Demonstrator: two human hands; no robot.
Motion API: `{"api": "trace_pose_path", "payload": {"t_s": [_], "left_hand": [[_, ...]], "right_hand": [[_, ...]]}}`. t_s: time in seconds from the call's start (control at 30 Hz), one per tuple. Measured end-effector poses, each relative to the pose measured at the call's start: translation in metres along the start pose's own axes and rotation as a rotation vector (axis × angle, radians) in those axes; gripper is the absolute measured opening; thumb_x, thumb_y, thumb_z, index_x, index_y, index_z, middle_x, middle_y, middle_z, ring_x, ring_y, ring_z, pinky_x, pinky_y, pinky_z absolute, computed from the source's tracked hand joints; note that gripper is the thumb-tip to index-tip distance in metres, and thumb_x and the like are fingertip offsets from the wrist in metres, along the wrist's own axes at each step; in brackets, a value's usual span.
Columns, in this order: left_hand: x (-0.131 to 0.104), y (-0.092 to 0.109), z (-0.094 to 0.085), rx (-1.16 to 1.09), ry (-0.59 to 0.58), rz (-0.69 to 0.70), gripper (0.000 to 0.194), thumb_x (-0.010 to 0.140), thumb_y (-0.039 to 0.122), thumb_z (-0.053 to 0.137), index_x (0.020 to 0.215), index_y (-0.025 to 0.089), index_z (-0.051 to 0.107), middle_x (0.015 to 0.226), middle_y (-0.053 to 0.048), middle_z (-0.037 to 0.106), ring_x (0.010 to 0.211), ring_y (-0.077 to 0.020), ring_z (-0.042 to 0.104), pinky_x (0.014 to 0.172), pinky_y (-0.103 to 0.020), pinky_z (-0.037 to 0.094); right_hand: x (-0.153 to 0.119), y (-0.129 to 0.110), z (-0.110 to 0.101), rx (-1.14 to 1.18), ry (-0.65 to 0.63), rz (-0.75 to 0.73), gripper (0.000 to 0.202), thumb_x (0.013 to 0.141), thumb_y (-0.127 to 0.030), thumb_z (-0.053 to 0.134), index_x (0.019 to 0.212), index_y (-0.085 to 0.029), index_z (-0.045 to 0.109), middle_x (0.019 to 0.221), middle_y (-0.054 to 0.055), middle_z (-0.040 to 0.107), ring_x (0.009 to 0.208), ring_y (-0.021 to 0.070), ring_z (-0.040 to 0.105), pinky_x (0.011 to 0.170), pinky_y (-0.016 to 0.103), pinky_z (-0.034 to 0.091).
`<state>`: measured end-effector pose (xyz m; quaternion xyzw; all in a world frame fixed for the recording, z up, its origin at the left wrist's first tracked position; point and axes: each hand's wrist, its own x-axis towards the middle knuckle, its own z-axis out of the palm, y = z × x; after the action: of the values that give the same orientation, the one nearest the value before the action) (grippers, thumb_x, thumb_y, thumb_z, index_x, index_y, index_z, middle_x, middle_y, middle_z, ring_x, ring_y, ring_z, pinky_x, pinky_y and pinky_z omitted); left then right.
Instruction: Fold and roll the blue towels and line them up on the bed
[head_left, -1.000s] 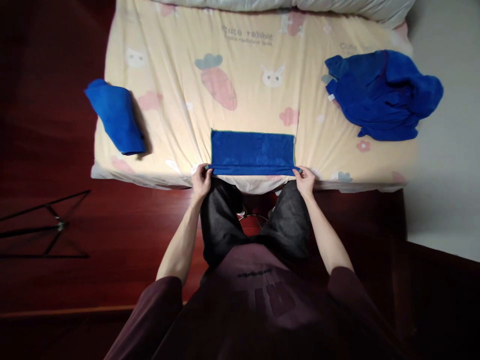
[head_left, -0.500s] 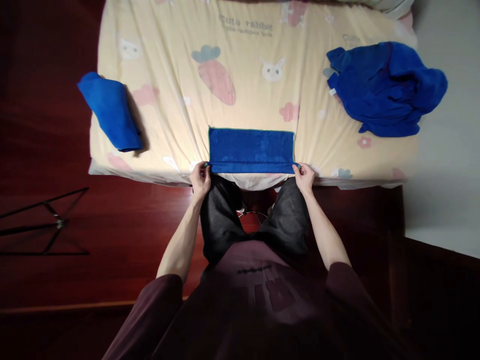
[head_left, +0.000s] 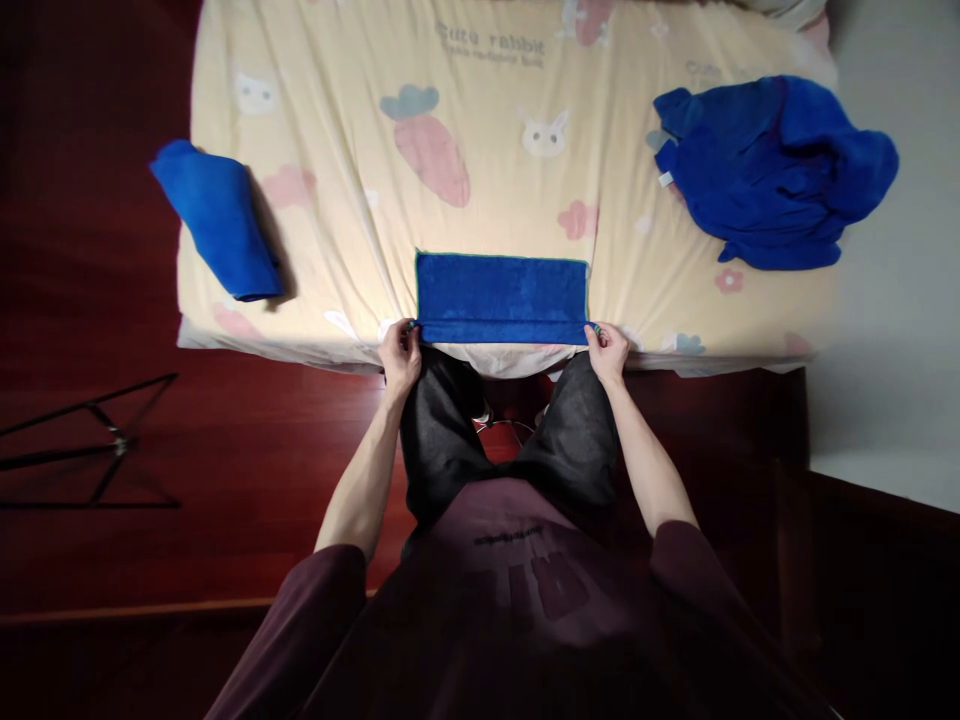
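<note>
Three blue cloth items are on one bed [head_left: 337,230]: one flat towel [head_left: 501,285], one compact cloth bundle [head_left: 217,220] and one crumpled cloth heap [head_left: 772,175]; how many pieces are inside the heap, I cannot tell. One white tag [head_left: 666,180] shows at the heap's edge. Two hands are in view, both of the same person.

The flat towel lies between the two hands, with its long side across the bed and a narrow band along the near edge, which looks turned over. At its near left corner, the left hand [head_left: 400,355] has a narrow grip, pinching the cloth; at its near right corner, the right hand [head_left: 607,352] pinches in the same way. The bundle is well to the left of the flat towel, and the heap is to its right and farther from the person. One black stand [head_left: 120,441] is on the floor [head_left: 277,450], to the towel's left and nearer.
</note>
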<state>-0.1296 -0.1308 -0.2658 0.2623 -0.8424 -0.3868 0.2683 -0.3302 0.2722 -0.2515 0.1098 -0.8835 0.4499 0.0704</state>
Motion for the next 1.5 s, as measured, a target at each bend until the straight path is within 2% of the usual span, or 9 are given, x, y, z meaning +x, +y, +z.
{"api": "trace_pose_path", "payload": {"t_s": [0.27,0.67,0.77,0.87,0.93,1.07,1.13,1.27,1.5], "left_hand": [[0.001,-0.001,0.002,0.026,0.018,0.029,0.030,0.108,0.041,0.054,0.117,0.019,0.071,0.111,-0.012,0.076,0.101,-0.0238,0.073,0.095,-0.040,0.059],[0.003,-0.006,0.002,0.048,-0.050,0.063,0.030,0.108,0.039,0.053,0.123,0.020,0.071,0.112,-0.014,0.074,0.107,-0.0262,0.071,0.104,-0.044,0.056],[0.004,-0.001,-0.001,0.071,-0.049,0.094,0.035,0.109,0.041,0.054,0.133,0.021,0.070,0.120,-0.016,0.073,0.118,-0.0288,0.070,0.110,-0.046,0.055],[0.001,0.010,-0.008,0.103,-0.014,0.164,0.041,0.107,0.045,0.059,0.142,0.024,0.067,0.145,-0.019,0.066,0.143,-0.0334,0.061,0.124,-0.053,0.045],[0.000,0.018,-0.013,0.095,-0.082,0.231,0.046,0.103,0.048,0.066,0.144,0.026,0.067,0.156,-0.018,0.062,0.153,-0.0366,0.054,0.130,-0.058,0.039],[0.003,0.027,-0.017,0.041,-0.348,0.317,0.054,0.096,0.051,0.075,0.145,0.028,0.069,0.161,-0.014,0.061,0.160,-0.0379,0.047,0.136,-0.064,0.030],[0.007,0.027,-0.015,0.030,-0.425,0.325,0.056,0.096,0.049,0.075,0.147,0.029,0.069,0.163,-0.011,0.060,0.161,-0.0367,0.045,0.138,-0.065,0.025],[0.012,0.018,-0.008,0.047,-0.481,0.336,0.059,0.095,0.036,0.069,0.153,0.027,0.066,0.165,-0.010,0.058,0.162,-0.0362,0.045,0.139,-0.068,0.020],[0.013,0.008,0.002,0.117,-0.456,0.312,0.069,0.089,0.014,0.062,0.157,0.022,0.061,0.166,-0.010,0.056,0.161,-0.0328,0.046,0.138,-0.066,0.024]], "right_hand": [[-0.003,0.000,0.005,-0.077,0.070,-0.033,0.052,0.099,-0.068,0.064,0.097,-0.018,0.080,0.075,0.009,0.074,0.067,0.0229,0.071,0.075,0.035,0.062],[-0.004,0.001,0.008,-0.154,0.076,-0.029,0.042,0.102,-0.058,0.064,0.100,-0.019,0.079,0.082,0.011,0.077,0.073,0.0258,0.075,0.083,0.038,0.064],[-0.004,-0.005,0.003,-0.127,0.066,-0.066,0.042,0.105,-0.056,0.059,0.110,-0.019,0.078,0.099,0.016,0.080,0.094,0.0304,0.078,0.100,0.045,0.063],[-0.008,-0.013,-0.007,-0.137,0.070,-0.166,0.045,0.108,-0.050,0.053,0.127,-0.018,0.076,0.133,0.022,0.075,0.131,0.0373,0.071,0.122,0.059,0.050],[-0.012,-0.018,-0.013,-0.179,0.025,-0.250,0.043,0.106,-0.046,0.055,0.134,-0.021,0.075,0.144,0.019,0.072,0.142,0.0377,0.065,0.126,0.061,0.045],[-0.016,-0.026,-0.016,-0.230,-0.210,-0.402,0.041,0.098,-0.043,0.069,0.136,-0.027,0.077,0.145,0.011,0.075,0.145,0.0361,0.065,0.126,0.057,0.048],[-0.014,-0.028,-0.013,-0.211,-0.292,-0.451,0.043,0.096,-0.042,0.073,0.136,-0.027,0.077,0.146,0.010,0.074,0.145,0.0354,0.065,0.127,0.057,0.046],[-0.009,-0.027,-0.005,-0.181,-0.367,-0.445,0.037,0.097,-0.035,0.072,0.132,-0.026,0.079,0.141,0.008,0.077,0.140,0.0325,0.069,0.128,0.058,0.046],[-0.003,-0.020,0.000,-0.190,-0.274,-0.393,0.040,0.097,-0.014,0.064,0.133,-0.018,0.078,0.143,0.010,0.075,0.138,0.0266,0.071,0.123,0.047,0.051]]}}
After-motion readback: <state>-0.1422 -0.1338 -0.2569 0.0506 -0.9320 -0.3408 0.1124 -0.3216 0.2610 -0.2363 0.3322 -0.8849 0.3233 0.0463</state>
